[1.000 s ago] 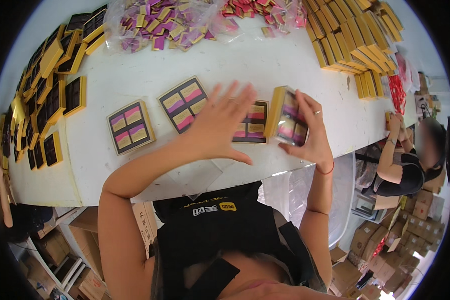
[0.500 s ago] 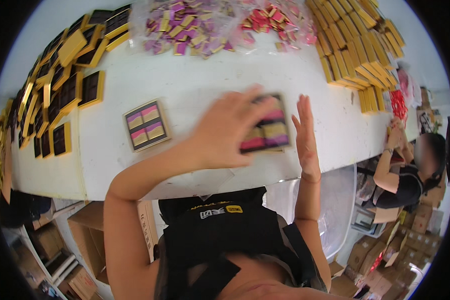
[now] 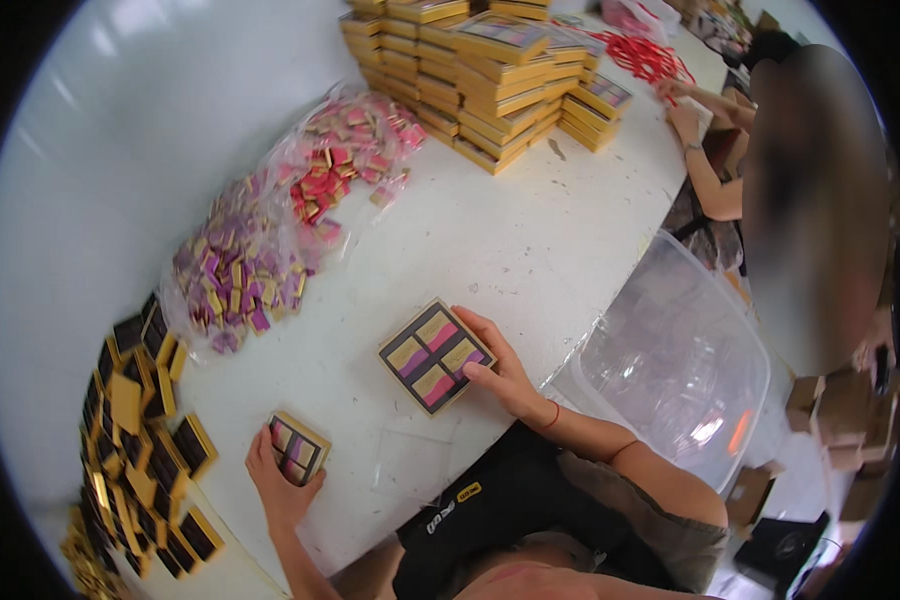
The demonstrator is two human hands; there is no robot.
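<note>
My right hand [image 3: 511,378] is closed on the right edge of a square gift box [image 3: 419,372], its thumb on top. The box has a gold rim and a black insert with pink, purple and gold wrapped pieces in its compartments. Over to the left, my left hand [image 3: 276,494] grips a similar filled box [image 3: 318,445] by its near left side, thumb and fingers on opposite edges. Between the boxes, near the table's front edge, lies what looks like a clear plastic lid [image 3: 408,462].
Stacked gold boxes [image 3: 500,100] stand at the far side. Clear bags of wrapped pieces [image 3: 235,265] lie left of them. Gold-edged boxes with dark insides [image 3: 160,460] are piled at left. A clear plastic bin [image 3: 670,370] stands right of the table; beyond, a co-worker's hands [image 3: 682,105] touch red cords.
The view has turned. My left hand has left the right-hand box and now grips the left one. My right hand, stretched flat beside its box before, now holds that box.
</note>
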